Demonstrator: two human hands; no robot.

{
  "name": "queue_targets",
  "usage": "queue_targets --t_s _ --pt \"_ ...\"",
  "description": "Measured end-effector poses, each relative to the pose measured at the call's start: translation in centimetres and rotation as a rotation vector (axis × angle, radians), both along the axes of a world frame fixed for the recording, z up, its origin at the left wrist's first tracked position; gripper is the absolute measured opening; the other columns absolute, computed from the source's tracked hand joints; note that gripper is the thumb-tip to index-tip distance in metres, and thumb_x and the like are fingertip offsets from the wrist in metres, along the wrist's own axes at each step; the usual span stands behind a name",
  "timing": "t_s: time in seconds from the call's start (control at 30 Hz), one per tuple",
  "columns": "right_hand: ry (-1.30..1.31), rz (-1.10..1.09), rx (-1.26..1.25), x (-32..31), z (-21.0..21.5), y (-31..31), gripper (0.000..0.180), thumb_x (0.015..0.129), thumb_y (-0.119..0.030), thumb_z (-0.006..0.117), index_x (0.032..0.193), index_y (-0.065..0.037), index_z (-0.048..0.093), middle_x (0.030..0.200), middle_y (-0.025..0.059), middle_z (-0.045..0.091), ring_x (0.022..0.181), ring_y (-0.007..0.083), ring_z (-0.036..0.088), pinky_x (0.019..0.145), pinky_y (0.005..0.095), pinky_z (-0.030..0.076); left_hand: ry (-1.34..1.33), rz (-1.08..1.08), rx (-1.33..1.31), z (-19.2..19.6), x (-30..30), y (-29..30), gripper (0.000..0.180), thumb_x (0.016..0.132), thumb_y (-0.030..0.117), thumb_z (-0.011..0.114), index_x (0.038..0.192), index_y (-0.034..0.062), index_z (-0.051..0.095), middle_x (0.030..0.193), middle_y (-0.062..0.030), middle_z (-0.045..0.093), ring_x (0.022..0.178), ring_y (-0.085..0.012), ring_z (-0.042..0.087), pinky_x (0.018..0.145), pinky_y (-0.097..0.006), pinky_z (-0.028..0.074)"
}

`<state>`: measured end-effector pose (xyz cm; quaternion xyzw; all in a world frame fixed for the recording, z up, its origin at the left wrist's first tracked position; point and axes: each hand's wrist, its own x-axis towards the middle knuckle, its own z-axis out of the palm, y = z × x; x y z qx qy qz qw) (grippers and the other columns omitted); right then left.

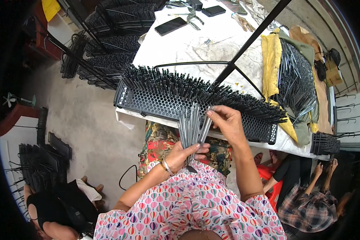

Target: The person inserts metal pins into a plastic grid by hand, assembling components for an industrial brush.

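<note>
Grey rods: we are holding a thin, fanned bundle of them in front of our body, just at the near edge of the tray, their tips spreading toward it.
Left hand: we are grasping the bundle near its lower end, thumb across the front, fingers wrapping around it.
Right hand: we are pinching at the upper right of the bundle between thumb and fingers — whether one rod or several, we cannot tell.
Bracelet: we are wearing this silvery band on the left wrist, beside a string of beads.
Perforated tray: we are facing a long black one, its round holes showing along the near side.
Dark rods: we are seeing these standing in a dense row along the tray's far side, some leaning.
White cloth: we are working beside this stained table cover; a black phone, pliers and a glove are lying on its far part.
Yellow sack: we are seeing it folded open at the right, beside a heap of loose rods.
Co-workers: we are sharing the room with two people — one in a plaid shirt at right, one in black at left.
</note>
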<state>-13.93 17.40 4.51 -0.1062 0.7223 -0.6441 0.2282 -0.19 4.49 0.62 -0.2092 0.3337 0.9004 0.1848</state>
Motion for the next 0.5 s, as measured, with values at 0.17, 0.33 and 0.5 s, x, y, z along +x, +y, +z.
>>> queue_targets --t_s 0.17,0.33,0.5 --pt "0.356 -0.234 -0.110 -1.5 2.0 -1.1 0.017 0.084 -0.009 0.065 0.096 0.003 0.064 0.080 0.0042 0.066 0.064 0.0047 0.055 0.056 0.0186 0.045 0.002 0.009 0.015 -0.9 0.2 -0.2 0.034 0.092 0.010 0.052 0.123 -0.0015 0.045 0.112 -0.0192 0.058 0.099 -0.0243 0.060 0.081 -0.034 0.053" --pt "0.698 -0.255 -0.076 -3.2 0.7 -2.4 0.018 0.081 -0.008 0.068 0.095 0.004 0.065 0.079 0.0069 0.066 0.066 0.0074 0.057 0.060 0.0208 0.046 0.003 -0.028 0.024 -0.9 0.4 0.0 0.033 0.092 0.011 0.052 0.123 -0.0012 0.046 0.109 -0.0187 0.059 0.097 -0.0236 0.061 0.082 -0.034 0.053" --pt "0.815 -0.268 0.007 -2.9 1.1 -2.9 0.017 0.080 -0.007 0.069 0.094 0.003 0.065 0.079 0.0082 0.066 0.065 0.0101 0.058 0.060 0.0224 0.046 -0.011 -0.014 0.009 -0.8 0.7 -0.2 0.033 0.092 0.010 0.052 0.122 -0.0009 0.046 0.107 -0.0182 0.060 0.095 -0.0232 0.061 0.081 -0.034 0.053"
